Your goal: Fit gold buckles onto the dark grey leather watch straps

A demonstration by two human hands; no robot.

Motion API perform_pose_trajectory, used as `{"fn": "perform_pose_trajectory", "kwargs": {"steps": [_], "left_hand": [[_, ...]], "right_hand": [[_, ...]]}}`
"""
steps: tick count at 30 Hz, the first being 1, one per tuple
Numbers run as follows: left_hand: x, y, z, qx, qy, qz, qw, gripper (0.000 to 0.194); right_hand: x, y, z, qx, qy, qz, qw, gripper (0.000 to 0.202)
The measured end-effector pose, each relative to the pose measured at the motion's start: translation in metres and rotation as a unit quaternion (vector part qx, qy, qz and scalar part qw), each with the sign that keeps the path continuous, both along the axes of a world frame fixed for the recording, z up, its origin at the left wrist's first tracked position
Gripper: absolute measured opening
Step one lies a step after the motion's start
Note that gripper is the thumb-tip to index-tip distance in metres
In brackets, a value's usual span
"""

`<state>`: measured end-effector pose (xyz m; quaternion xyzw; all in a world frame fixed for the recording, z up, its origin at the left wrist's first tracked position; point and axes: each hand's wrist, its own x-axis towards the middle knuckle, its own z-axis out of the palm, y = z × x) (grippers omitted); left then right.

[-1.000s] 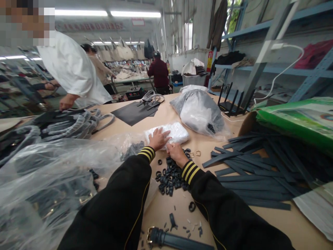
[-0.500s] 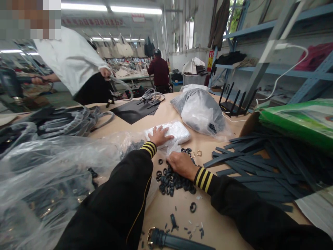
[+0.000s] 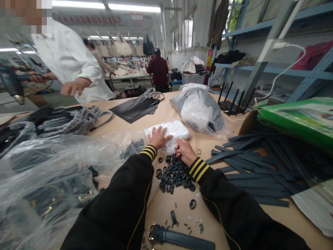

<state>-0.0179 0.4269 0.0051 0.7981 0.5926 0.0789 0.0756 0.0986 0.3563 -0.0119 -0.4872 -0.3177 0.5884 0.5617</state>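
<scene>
My left hand (image 3: pixel 159 138) lies with spread fingers on a white plastic-wrapped package (image 3: pixel 179 129) in the middle of the table. At the package's near right corner, my right hand (image 3: pixel 185 152) is closed in a pinch on the loose edge of its clear plastic bag; the fingertips are partly hidden. Just below the hands is a pile of small dark strap loops (image 3: pixel 174 173). One gold-coloured square buckle (image 3: pixel 198 151) rests right of my right hand. Nearer to me lies a dark strap with a gold buckle (image 3: pixel 182 238).
Dark flat strips (image 3: pixel 255 173) spread at the right beside a green box (image 3: pixel 293 116). A stuffed plastic bag (image 3: pixel 199 109) and a black router (image 3: pixel 231 104) stand behind. Clear plastic sheeting (image 3: pixel 65 156) covers items at left. A person in a white shirt (image 3: pixel 67 55) stands across the table.
My right hand has moved up and slightly right, from the loops to the bag's edge. My left hand stays on the package. The person across has lowered and shifted an arm.
</scene>
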Motion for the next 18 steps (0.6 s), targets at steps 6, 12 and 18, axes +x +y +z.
{"fn": "perform_pose_trajectory", "kwargs": {"steps": [6,12,18], "left_hand": [[-0.001,0.003,-0.001,-0.004,-0.015,0.003,1.0,0.061],[-0.001,0.003,0.002,0.025,-0.048,0.014,0.998,0.052],[0.004,-0.044,0.015,0.09,-0.074,-0.078,0.99,0.03]], "right_hand": [[0.032,-0.032,0.004,0.047,-0.133,-0.001,0.99,0.037],[0.032,-0.03,0.012,0.06,-0.141,-0.012,0.988,0.037],[0.031,-0.02,0.017,0.096,-0.156,-0.029,0.983,0.038]]}}
